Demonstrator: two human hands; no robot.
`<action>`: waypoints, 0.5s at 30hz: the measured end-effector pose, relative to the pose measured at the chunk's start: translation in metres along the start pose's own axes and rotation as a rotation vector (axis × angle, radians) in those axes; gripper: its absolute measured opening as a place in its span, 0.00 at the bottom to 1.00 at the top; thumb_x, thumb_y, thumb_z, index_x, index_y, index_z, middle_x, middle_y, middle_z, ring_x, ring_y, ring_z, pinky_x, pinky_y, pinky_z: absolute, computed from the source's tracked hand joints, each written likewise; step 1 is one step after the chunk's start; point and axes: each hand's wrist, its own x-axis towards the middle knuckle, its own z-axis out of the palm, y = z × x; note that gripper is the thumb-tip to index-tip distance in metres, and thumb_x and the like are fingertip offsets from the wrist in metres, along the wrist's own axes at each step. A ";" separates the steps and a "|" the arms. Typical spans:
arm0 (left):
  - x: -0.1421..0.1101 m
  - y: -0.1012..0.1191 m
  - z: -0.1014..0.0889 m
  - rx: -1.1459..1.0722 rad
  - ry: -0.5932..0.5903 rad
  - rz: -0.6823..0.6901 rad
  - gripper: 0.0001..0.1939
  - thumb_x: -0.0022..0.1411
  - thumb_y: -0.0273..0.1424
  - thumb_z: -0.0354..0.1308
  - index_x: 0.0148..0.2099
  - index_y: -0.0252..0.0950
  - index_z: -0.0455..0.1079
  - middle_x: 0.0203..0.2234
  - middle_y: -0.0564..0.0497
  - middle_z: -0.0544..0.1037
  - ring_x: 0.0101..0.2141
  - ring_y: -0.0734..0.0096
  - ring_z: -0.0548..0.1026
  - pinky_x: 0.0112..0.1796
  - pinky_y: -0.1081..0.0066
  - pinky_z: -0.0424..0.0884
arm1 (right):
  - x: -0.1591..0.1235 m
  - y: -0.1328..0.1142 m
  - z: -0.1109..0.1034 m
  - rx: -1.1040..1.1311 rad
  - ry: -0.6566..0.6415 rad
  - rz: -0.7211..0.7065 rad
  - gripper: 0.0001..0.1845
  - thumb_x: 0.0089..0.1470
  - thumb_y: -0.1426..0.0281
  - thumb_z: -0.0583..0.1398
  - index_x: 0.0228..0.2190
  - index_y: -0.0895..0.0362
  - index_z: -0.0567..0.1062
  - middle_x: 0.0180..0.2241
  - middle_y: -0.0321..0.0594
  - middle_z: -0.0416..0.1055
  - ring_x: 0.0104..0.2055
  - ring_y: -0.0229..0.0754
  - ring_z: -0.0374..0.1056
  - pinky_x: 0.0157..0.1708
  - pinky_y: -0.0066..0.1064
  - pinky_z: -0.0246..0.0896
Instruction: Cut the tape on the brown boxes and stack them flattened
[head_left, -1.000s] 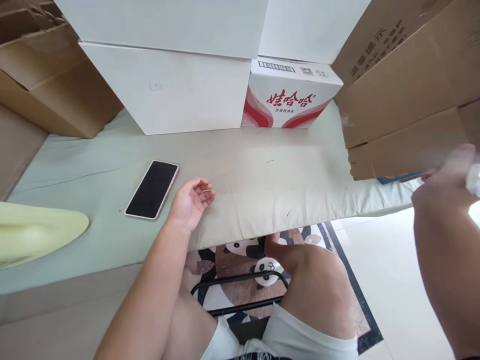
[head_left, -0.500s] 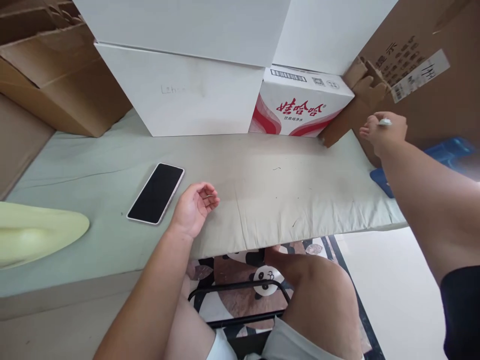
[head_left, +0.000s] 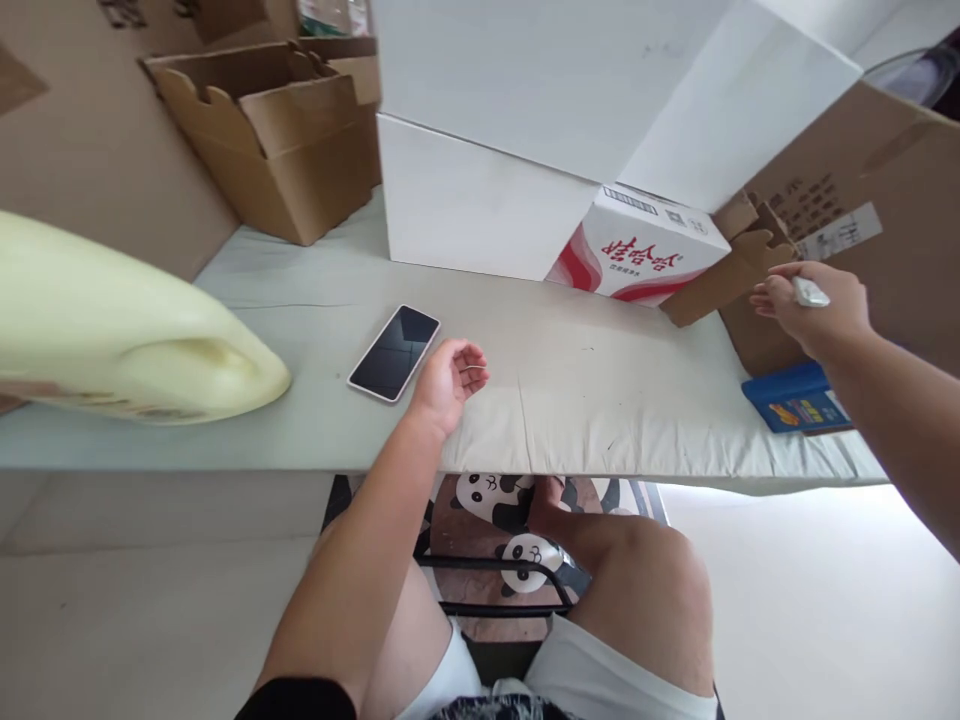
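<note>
I find the small white object [head_left: 811,292] at the right of the frame, in the right hand [head_left: 836,310]; it is too small for me to name. That hand's fingers are curled, and I see it clasping the object, which pokes out at the thumb side. Behind the hand, from where I watch, a large cardboard box [head_left: 904,260] fills the right edge, with a brown flap [head_left: 705,287] angled out beside it. Just below the hand, a blue package [head_left: 799,400] sits near the edge of the pale cloth [head_left: 555,350].

At the centre I have the left hand [head_left: 448,385], palm turned up over the cloth, fingers loosely bent and relaxed, unclenched. A thin pale line shows by its fingertips; I cannot tell what it is. Just to its left lies a phone [head_left: 394,353], dark screen up.

Farther out, I see a red-and-white carton [head_left: 645,255] at upper right of centre, against stacked white boxes [head_left: 487,205] at top centre. An uncovered brown carton [head_left: 315,165] stands at upper left, and a pale yellow object [head_left: 172,335] juts in from the left edge. At bottom centre, panda figures [head_left: 527,562] show on the floor between the legs.
</note>
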 end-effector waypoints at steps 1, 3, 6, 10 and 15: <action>-0.002 0.002 -0.002 -0.019 0.003 0.009 0.09 0.51 0.36 0.58 0.25 0.35 0.70 0.21 0.53 0.73 0.21 0.77 0.71 0.30 0.74 0.69 | -0.011 -0.017 -0.001 -0.015 -0.037 -0.062 0.12 0.58 0.78 0.60 0.43 0.64 0.79 0.34 0.51 0.79 0.30 0.36 0.73 0.39 0.37 0.69; -0.005 0.006 -0.007 -0.054 0.002 0.024 0.09 0.51 0.36 0.58 0.25 0.35 0.70 0.21 0.53 0.73 0.22 0.76 0.71 0.30 0.73 0.68 | -0.038 -0.056 0.002 -0.054 -0.139 -0.211 0.12 0.58 0.77 0.60 0.43 0.60 0.80 0.33 0.48 0.79 0.32 0.38 0.74 0.41 0.36 0.70; -0.010 0.014 -0.016 -0.091 -0.002 0.045 0.09 0.51 0.36 0.58 0.24 0.36 0.69 0.21 0.53 0.74 0.22 0.76 0.70 0.31 0.72 0.67 | -0.085 -0.121 0.024 -0.132 -0.290 -0.457 0.10 0.61 0.70 0.60 0.41 0.55 0.81 0.29 0.43 0.77 0.36 0.44 0.74 0.48 0.40 0.68; -0.015 0.029 -0.031 -0.142 0.023 0.070 0.10 0.52 0.36 0.57 0.23 0.36 0.69 0.20 0.53 0.73 0.21 0.76 0.69 0.31 0.72 0.65 | -0.144 -0.212 0.081 -0.153 -0.486 -0.708 0.21 0.65 0.57 0.58 0.54 0.49 0.79 0.38 0.43 0.79 0.45 0.53 0.74 0.52 0.49 0.67; -0.014 0.044 -0.048 -0.281 0.072 0.114 0.11 0.55 0.34 0.55 0.23 0.36 0.68 0.18 0.55 0.71 0.20 0.77 0.67 0.29 0.74 0.63 | -0.196 -0.330 0.159 0.017 -0.534 -1.036 0.15 0.65 0.71 0.54 0.41 0.56 0.81 0.53 0.45 0.74 0.57 0.51 0.71 0.64 0.48 0.66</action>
